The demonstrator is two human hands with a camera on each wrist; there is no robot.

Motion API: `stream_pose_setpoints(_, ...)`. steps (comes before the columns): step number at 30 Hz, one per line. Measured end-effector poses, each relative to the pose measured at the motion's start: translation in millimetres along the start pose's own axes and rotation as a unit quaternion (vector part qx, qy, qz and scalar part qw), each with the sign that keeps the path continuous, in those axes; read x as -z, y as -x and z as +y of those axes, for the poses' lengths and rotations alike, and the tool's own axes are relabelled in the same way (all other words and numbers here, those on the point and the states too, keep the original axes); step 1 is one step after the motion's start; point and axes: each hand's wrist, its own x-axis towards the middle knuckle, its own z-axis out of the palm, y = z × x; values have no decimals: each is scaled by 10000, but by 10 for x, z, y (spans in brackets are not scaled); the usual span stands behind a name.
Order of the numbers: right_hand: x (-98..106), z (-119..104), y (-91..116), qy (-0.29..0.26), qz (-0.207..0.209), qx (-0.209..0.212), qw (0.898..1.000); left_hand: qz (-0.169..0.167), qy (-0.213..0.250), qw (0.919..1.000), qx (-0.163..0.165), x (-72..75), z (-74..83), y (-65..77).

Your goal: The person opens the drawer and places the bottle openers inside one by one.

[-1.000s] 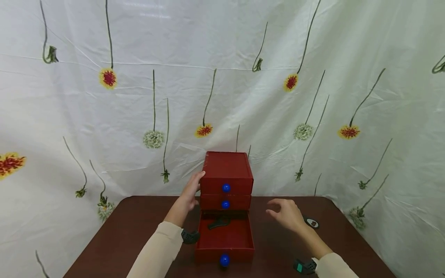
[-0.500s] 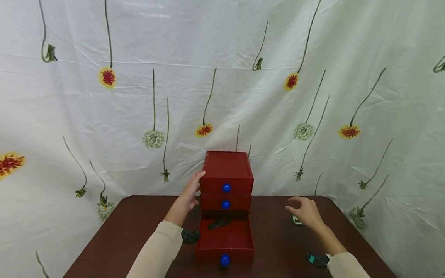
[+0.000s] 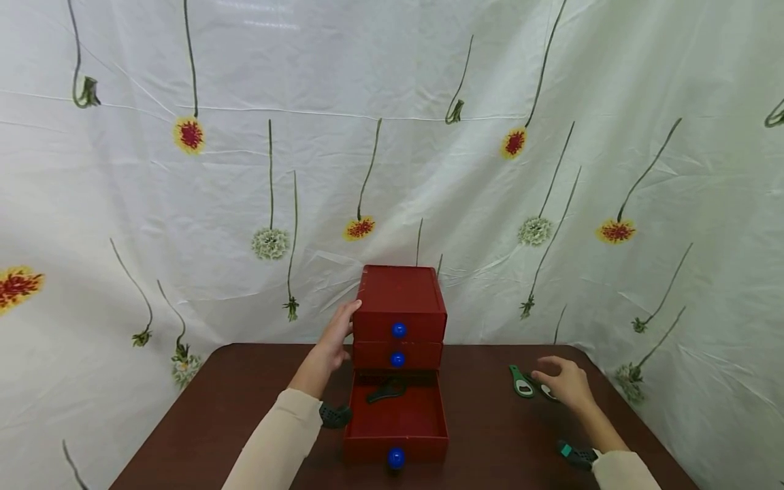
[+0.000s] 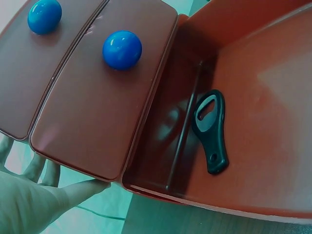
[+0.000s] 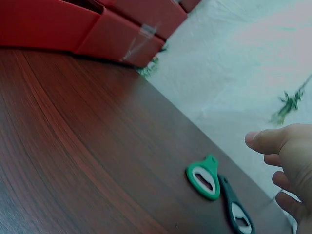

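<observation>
My left hand [image 3: 333, 344] rests against the left side of a small red drawer cabinet [image 3: 399, 292], its fingers along the side and its thumb at the front edge. The cabinet's bottom drawer [image 3: 407, 418] is pulled out, and a black bottle opener [image 4: 212, 141] lies at its back. Over the table's right side, my right hand [image 3: 566, 382] hovers with fingers loosely bent and holds nothing. Beside it on the table lie a green bottle opener [image 5: 204, 179] and a dark bottle opener [image 5: 236, 207], which the hand partly covers in the head view.
Blue round knobs [image 3: 399, 330] stick out from the drawer fronts. Under everything is a dark brown wooden table [image 3: 484, 435]. A white cloth with printed flowers [image 3: 392, 170] hangs behind the table's back edge.
My right hand has moved to the right, first passing over the green bottle opener and now leaving it in view. My left hand and the drawers have stayed in place.
</observation>
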Motion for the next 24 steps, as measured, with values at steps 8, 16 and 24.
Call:
stream_pose_setpoints(8, -15, 193, 41, -139, -165, -302, 9993, -24, -43, 10000, 42, -5, 0, 8)
stream_pose_setpoints(16, -99, 356, 99, -369, -254, -535, 9976, -22, -9, 10000, 42, -2, -12, -7)
stream_pose_setpoints(24, -168, 435, 91, -364, -468, -892, 9942, -50, -15, 10000, 6, 10, -3, 0)
